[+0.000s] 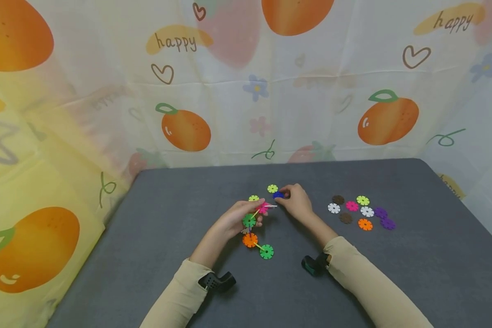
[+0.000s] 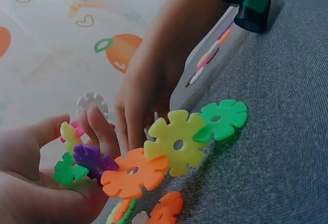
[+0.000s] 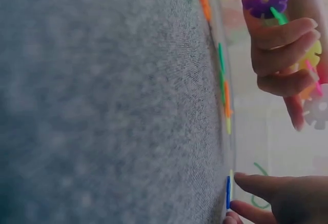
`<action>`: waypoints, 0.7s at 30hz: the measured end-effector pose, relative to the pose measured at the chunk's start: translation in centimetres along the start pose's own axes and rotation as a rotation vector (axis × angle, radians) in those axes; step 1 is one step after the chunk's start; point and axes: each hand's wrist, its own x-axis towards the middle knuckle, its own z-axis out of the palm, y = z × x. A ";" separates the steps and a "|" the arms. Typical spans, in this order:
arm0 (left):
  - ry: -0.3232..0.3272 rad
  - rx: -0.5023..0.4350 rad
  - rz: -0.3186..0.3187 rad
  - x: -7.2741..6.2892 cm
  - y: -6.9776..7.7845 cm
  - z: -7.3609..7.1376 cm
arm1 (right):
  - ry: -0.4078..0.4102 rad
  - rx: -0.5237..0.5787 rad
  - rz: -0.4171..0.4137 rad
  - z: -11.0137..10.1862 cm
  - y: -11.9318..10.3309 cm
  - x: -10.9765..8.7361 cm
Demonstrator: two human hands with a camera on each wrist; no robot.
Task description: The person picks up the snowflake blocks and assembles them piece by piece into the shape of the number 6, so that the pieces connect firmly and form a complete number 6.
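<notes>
My left hand (image 1: pixel 231 219) holds a chain of notched plastic snowflake discs slotted edge to edge. In the left wrist view the chain runs from a white disc (image 2: pixel 92 104) past pink, yellow, green and purple to an orange disc (image 2: pixel 115 182), a large yellow disc (image 2: pixel 177 126) and a green end disc (image 2: pixel 225 119). The pink disc (image 1: pixel 263 208) is pinched by thumb and fingers. To the right, my right hand (image 1: pixel 298 203) grips a blue disc (image 1: pixel 278 195) low at the table, thumb and fingertips on its edge. A loose yellow disc (image 1: pixel 272 188) lies just beyond it.
On the grey table (image 1: pixel 147 255), loose discs lie to the right, among them a pink one (image 1: pixel 352 206), an orange one (image 1: pixel 365 224) and a purple one (image 1: pixel 387 223). Another yellow disc (image 1: pixel 253 198) shows behind the left hand. A patterned cloth (image 1: pixel 229 127) hangs behind.
</notes>
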 end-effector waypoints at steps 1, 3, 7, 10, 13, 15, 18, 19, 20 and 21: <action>-0.006 0.003 0.004 0.0 0.0 0.0 | 0.001 -0.013 0.008 0.1 -0.1 0.0; -0.020 0.004 0.014 0.0 -0.1 -0.1 | 0.004 -0.023 0.026 0.2 -0.2 0.1; -0.037 -0.001 0.031 -0.1 -0.1 -0.1 | 0.025 0.028 0.048 0.2 0.0 0.0; -0.040 0.000 0.038 -0.1 0.0 -0.2 | 0.044 0.131 0.053 0.1 0.4 0.0; -0.038 0.004 0.041 -0.2 0.0 -0.2 | 0.034 0.259 0.059 -0.4 0.8 -0.4; -0.034 0.004 0.039 -0.1 0.0 -0.3 | 0.005 0.353 0.064 -0.8 0.9 -0.9; -0.026 0.015 0.034 0.0 -0.1 -0.3 | -0.045 0.481 0.073 -1.5 0.7 -2.1; -0.023 0.021 0.030 0.1 -0.1 -0.3 | -0.057 0.525 0.074 -1.7 0.7 -2.6; -0.020 0.023 0.026 0.1 -0.1 -0.3 | -0.069 0.560 0.080 -1.9 0.5 -3.0; -0.017 0.026 0.021 0.2 -0.1 -0.3 | -0.081 0.597 0.083 -2.0 0.4 -3.4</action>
